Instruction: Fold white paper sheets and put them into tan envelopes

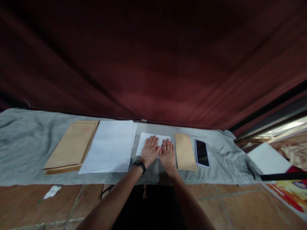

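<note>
— Where's the small white sheet (141,144)?
— Midway along the grey cloth (24,153), nearer its back edge.
— And the grip?
— Left hand (150,151) and right hand (167,156) lie palm-down over it, fingers outstretched, unclenched.

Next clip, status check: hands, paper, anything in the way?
Left hand and right hand palm-down, fingers on the small white paper. Paper partly covered. Brown envelope just right of the right hand, phone beyond; nothing else seen on the paper.
</note>
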The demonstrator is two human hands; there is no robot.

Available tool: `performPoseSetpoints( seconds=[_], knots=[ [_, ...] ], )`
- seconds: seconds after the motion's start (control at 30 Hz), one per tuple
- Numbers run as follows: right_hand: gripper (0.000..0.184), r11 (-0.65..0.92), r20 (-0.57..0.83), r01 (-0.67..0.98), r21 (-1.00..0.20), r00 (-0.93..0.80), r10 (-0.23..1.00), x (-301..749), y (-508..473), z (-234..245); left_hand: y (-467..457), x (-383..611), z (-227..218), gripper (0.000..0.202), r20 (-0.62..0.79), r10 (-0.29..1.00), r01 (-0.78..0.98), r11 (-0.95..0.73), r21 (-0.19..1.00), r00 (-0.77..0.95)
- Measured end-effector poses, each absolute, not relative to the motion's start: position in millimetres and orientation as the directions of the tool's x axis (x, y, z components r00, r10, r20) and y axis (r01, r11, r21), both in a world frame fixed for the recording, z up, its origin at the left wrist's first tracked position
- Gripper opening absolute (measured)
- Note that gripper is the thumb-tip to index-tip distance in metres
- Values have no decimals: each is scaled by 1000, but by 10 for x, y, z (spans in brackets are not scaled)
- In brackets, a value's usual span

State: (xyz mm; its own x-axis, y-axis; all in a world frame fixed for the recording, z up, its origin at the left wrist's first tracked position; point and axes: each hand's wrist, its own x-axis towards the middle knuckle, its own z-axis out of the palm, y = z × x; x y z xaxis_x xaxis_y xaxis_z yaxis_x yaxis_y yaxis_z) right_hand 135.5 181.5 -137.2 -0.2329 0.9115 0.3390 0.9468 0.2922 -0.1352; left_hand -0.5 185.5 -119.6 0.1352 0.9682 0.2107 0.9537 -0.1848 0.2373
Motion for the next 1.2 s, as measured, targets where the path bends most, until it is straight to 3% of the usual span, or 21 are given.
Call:
performPoseSetpoints(
  seconds=[0.23, 0.37, 0.57, 0.67, 0.83, 1.03, 1.2],
  knots=[
    [59, 273, 340, 942, -195, -196, 920, 1332, 1809, -1321, 1831, -308, -1178, 62, 181, 980, 970, 36, 239, -80],
    [58, 264, 358, 938, -225, -172, 918, 1336, 1787, -1277, 1681, -329, -1147, 61, 205, 970, 968, 80, 238, -131],
    [52, 171, 382, 934, -313, -41, 923, 1347, 1780, -1247, 1270, -244, -1149, 58, 202, 965, 956, -207, 207, 165],
    [53, 92, 323, 901, -424, 55, 945, 1343, 1859, -1157, 1184, -205, -1116, 61, 188, 962, 953, -235, 189, 200],
    [44, -125, 85, 685, -718, 265, 961, 1405, 2073, -978, 1192, -195, -1058, 60, 173, 968, 955, -215, 205, 181],
    [11, -123, -28, 482, -867, 199, 980, 1546, 2091, -934, 1157, -209, -1024, 61, 182, 966, 947, -223, 230, 183],
    [30, -103, -63, 259, -960, 158, 985, 1519, 1958, -845, 1102, -64, -986, 66, 202, 970, 942, -190, 278, 136]
  ],
)
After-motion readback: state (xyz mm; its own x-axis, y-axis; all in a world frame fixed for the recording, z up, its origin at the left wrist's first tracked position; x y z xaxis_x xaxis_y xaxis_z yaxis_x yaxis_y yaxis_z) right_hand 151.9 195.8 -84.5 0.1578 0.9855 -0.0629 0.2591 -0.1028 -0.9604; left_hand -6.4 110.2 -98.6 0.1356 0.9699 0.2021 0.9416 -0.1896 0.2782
